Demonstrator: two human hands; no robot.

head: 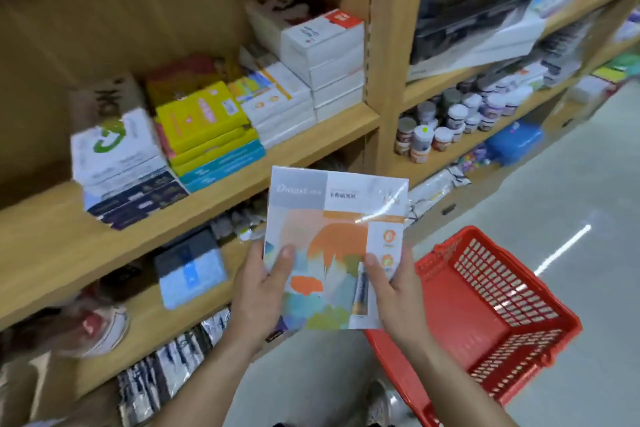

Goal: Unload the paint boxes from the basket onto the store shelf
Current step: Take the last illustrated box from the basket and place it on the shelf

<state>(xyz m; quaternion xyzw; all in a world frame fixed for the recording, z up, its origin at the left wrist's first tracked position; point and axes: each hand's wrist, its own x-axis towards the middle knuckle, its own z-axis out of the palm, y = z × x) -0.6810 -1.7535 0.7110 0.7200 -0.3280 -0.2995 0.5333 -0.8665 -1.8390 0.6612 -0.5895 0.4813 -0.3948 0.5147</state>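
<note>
A flat white paint box (332, 218) with an orange and pastel print and a shiny wrap is held up in front of the wooden shelf (207, 184). My left hand (259, 291) grips its lower left edge, thumb on the front. My right hand (391, 291) grips its lower right edge the same way. The red plastic basket (491, 308) stands on the floor at the lower right, and the part of its inside that shows is bare. On the shelf board just above the box lies a stack of similar white boxes (280, 104).
The same board also carries stacks of yellow and blue boxes (207, 128), white and dark boxes (124, 163) and taller white boxes (329, 62). Paint jars (457, 118) fill the bay to the right. Packets and a blue box (190, 270) sit on the lower board. Grey floor (571, 184) lies right.
</note>
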